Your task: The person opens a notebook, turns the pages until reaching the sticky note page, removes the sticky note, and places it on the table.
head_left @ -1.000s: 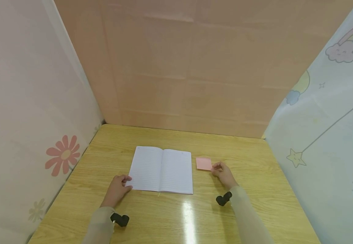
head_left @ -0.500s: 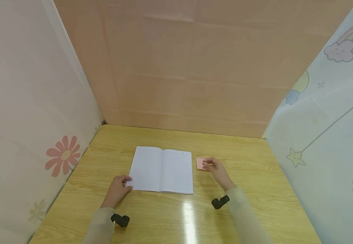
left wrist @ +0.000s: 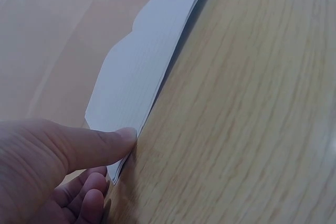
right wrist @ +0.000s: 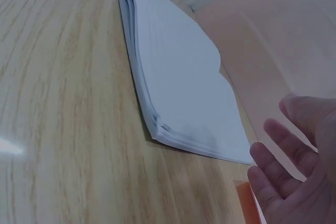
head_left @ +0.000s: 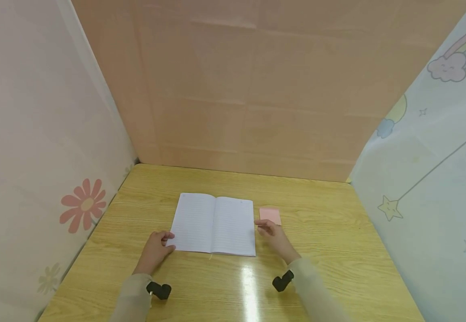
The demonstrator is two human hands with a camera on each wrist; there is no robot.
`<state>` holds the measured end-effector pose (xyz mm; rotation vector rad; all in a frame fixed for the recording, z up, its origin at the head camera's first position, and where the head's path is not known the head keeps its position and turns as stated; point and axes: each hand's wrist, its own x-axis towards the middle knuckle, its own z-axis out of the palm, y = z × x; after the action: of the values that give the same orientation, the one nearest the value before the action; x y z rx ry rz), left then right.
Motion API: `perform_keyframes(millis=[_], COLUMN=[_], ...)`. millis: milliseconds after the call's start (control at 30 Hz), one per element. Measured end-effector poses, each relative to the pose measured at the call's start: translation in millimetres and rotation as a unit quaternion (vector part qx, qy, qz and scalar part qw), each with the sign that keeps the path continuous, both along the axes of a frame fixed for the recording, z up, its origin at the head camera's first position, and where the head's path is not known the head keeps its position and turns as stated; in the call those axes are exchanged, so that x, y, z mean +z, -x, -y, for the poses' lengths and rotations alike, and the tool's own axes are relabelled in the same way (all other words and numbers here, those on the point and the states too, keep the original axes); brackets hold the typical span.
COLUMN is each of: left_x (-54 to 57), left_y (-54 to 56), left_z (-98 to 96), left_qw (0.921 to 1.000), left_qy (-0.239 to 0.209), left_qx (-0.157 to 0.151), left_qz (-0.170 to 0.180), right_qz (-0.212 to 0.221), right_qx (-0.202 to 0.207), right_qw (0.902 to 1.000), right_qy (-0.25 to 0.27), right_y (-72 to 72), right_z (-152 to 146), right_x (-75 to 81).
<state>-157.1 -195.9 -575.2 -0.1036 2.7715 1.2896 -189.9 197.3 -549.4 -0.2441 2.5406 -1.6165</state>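
An open lined notebook (head_left: 233,226) lies on the table with blank-looking white pages. At its lower left corner my left hand (head_left: 154,252) grips the pages; the left wrist view shows the thumb (left wrist: 118,142) on the paper and the other fingers curled by the edge. My right hand (head_left: 278,243) hovers just off the notebook's right edge with relaxed fingers (right wrist: 275,169) and nothing held. Right behind it sits a pink sticky note pad (head_left: 270,214), its near edge partly covered by the hand in the head view.
The wooden table (head_left: 212,290) reaches back to a tan paper backdrop (head_left: 249,89). Patterned white sheets hang along the left (head_left: 35,134) and right (head_left: 438,156) sides. A thin ribbon (head_left: 211,256) pokes out below the notebook's spine.
My right hand has moved left and toward me, from the sticky note pad's right corner across it to the notebook's right edge. The left hand and the notebook have stayed put.
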Motion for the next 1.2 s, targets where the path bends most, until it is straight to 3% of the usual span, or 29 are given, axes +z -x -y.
perform_keyframes(millis=[267, 633, 1200], left_x=[0.0, 0.4, 1.3], left_y=[0.0, -1.2, 1.5], left_z=[-0.7, -0.7, 0.1], left_qw=[1.0000, 0.9999, 1.0000], left_qy=[-0.002, -0.004, 0.000], left_qx=[0.005, 0.009, 0.004], left_qz=[0.003, 0.007, 0.009], right_qz=[0.013, 0.021, -0.016], right_qx=[0.024, 0.057, 0.087], right_qw=[0.9996, 0.9980, 0.9908], right_qy=[-0.004, -0.016, -0.102], right_y=[-5.4, -8.3, -4.7], right_z=[-1.9, -5.8, -3.1], right_x=[-16.0, -25.8, -29.3])
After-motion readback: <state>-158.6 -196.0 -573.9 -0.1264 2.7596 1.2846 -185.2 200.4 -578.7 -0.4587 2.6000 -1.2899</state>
